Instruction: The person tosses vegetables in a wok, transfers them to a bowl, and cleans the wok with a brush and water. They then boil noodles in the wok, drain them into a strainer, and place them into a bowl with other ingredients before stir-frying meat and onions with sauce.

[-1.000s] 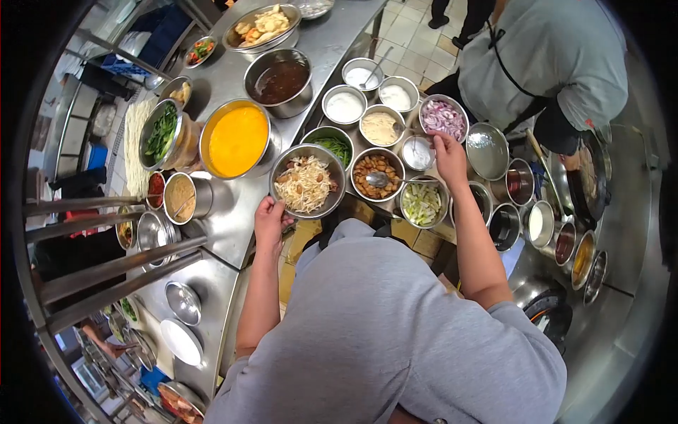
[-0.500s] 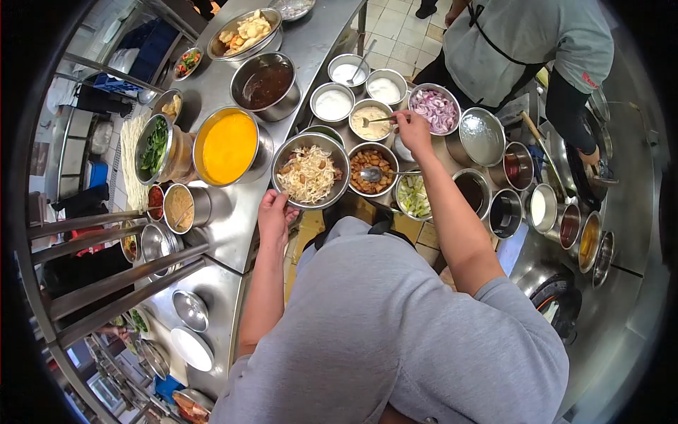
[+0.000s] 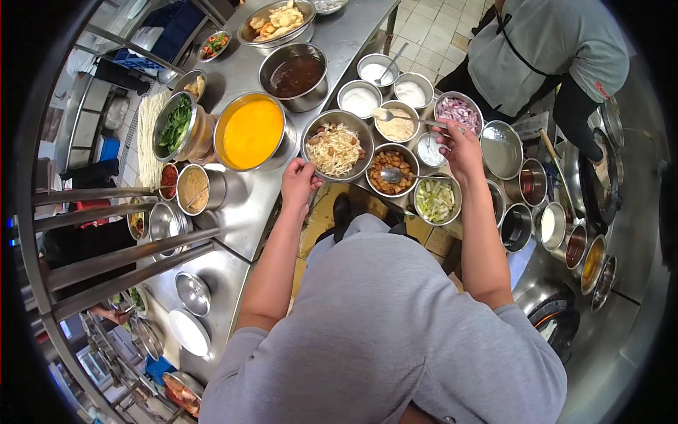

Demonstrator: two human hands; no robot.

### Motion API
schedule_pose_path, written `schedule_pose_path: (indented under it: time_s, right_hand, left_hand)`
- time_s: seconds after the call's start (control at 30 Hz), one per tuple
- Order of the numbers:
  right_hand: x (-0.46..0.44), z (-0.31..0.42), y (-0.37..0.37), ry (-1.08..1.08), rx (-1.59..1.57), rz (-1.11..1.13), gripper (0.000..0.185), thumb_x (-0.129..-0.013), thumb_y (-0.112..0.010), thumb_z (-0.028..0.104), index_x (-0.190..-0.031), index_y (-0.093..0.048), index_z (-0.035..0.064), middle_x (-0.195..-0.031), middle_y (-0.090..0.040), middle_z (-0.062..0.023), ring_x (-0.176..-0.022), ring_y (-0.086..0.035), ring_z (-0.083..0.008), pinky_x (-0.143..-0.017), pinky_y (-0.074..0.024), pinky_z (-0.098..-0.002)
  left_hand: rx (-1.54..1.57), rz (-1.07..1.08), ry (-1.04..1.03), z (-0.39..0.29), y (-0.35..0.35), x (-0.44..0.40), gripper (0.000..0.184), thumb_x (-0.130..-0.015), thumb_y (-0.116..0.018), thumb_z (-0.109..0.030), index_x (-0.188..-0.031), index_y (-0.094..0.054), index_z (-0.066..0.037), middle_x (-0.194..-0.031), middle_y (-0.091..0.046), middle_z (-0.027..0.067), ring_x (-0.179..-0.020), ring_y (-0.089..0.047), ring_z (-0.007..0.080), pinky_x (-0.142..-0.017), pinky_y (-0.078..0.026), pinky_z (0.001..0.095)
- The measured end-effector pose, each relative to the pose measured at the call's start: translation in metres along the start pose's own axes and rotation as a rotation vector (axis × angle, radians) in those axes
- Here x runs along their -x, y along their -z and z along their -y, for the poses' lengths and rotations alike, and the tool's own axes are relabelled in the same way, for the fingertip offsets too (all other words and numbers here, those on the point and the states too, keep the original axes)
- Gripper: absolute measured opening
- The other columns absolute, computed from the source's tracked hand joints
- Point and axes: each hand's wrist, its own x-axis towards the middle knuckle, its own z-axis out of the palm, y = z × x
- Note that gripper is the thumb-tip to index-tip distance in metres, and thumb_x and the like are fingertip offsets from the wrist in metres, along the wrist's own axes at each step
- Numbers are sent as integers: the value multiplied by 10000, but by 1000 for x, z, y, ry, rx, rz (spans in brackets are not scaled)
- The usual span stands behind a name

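Observation:
My left hand [image 3: 300,182] is closed with fingertips and thumb on the near left rim of a steel bowl [image 3: 362,131]. Pale bean sprouts [image 3: 336,151] with some brownish pieces lie in that bowl. In my right hand [image 3: 460,147] is the handle of a metal spoon [image 3: 418,121]. The spoon's tip carries a small heap of beige powder and hovers above a round steel container [image 3: 415,116] of the same beige powder [image 3: 397,128]. Just below my right hand stands a small tub of white grains [image 3: 431,150].
Tubs of white powder [image 3: 359,101], sliced purple onion [image 3: 456,113], brown fried cubes [image 3: 390,164] and chopped green vegetable [image 3: 436,199] crowd around. Orange liquid [image 3: 248,133] fills a pot on the left counter. A co-worker [image 3: 544,42] stands at a wok, upper right.
My right hand has raised the spoon from the beige powder, now with a heap on its tip. My left hand keeps the bowl's rim. The whole view has shifted, so things appear further right.

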Motion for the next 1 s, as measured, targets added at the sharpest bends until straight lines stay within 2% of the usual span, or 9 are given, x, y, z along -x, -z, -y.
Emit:
schedule_pose_path:
  time_s: [0.27, 0.3, 0.33, 0.4, 0.47, 0.6, 0.7, 0.8, 1.0]
  right_hand:
    - [-14, -13, 17, 111, 207, -98, 200, -905, -481, 203, -976, -623, 82, -831, -629, -10, -643, -514, -48, -533, -368, -186]
    - [-20, -12, 22, 158, 247, -127, 201, -905, -479, 204, -974, -627, 86, -820, -628, -10, -636, -509, -46, -537, -375, -191]
    - [-24, -8, 21, 214, 278, -193, 221, -898, -487, 209, -967, -635, 60, -827, -643, -50, -677, -550, -84, -593, -432, -232]
    - [-56, -17, 35, 530, 606, -308, 243, -881, -502, 223, -956, -641, 37, -851, -655, -109, -752, -609, -176, -680, -472, -296]
    - [-74, -15, 32, 542, 779, -361, 243, -865, -501, 219, -946, -647, 42, -904, -649, -151, -843, -624, -261, -741, -473, -341]
    - [-106, -27, 14, 612, 884, -351, 228, -855, -493, 214, -949, -652, 80, -906, -640, -162, -843, -615, -304, -751, -469, -372]
    - [-117, -36, -2, 636, 985, -380, 222, -841, -515, 239, -933, -657, 95, -873, -633, -166, -816, -600, -342, -733, -465, -415]
    - [-115, -41, -16, 566, 1009, -361, 223, -839, -517, 241, -921, -661, 92, -869, -633, -164, -825, -598, -343, -729, -466, -417]
    - [-113, -45, -12, 538, 944, -342, 215, -827, -516, 215, -911, -663, 83, -846, -633, -181, -819, -601, -341, -737, -464, -417]
  left_hand:
    - [14, 20, -23, 0, 3, -4, 98, -849, -555, -128, -790, -479, -109, -660, -545, -3, -518, -524, 72, -489, -458, 196]
    - [12, -19, -29, -2, 2, -1, 111, -841, -547, -102, -771, -461, -99, -650, -529, 2, -503, -509, 73, -476, -450, 199]
    - [10, -46, -31, -2, 0, 2, 127, -832, -540, -76, -752, -443, -90, -641, -512, 7, -488, -495, 73, -463, -441, 203]
    - [5, -37, -33, -5, 2, 9, 131, -829, -522, -53, -746, -429, -90, -635, -503, 7, -494, -486, 71, -464, -439, 197]
    - [16, -39, -23, -2, 7, 13, 137, -839, -526, -67, -746, -430, -99, -619, -510, 3, -484, -494, 72, -460, -441, 192]
    - [-6, -2, 17, 9, 24, 21, 84, -870, -522, -127, -800, -479, -111, -661, -556, 2, -517, -522, 67, -497, -465, 188]
    - [-1, -1, 72, 13, 26, 28, 108, -878, -520, -134, -782, -473, -125, -619, -549, -9, -500, -520, 63, -479, -449, 178]
    - [30, -38, 67, 14, 22, 31, 143, -860, -537, -114, -748, -449, -114, -599, -544, -3, -462, -512, 62, -431, -438, 174]
    - [46, -15, 57, 5, 14, 32, 139, -863, -531, -107, -750, -451, -106, -614, -555, 9, -472, -516, 65, -447, -442, 178]
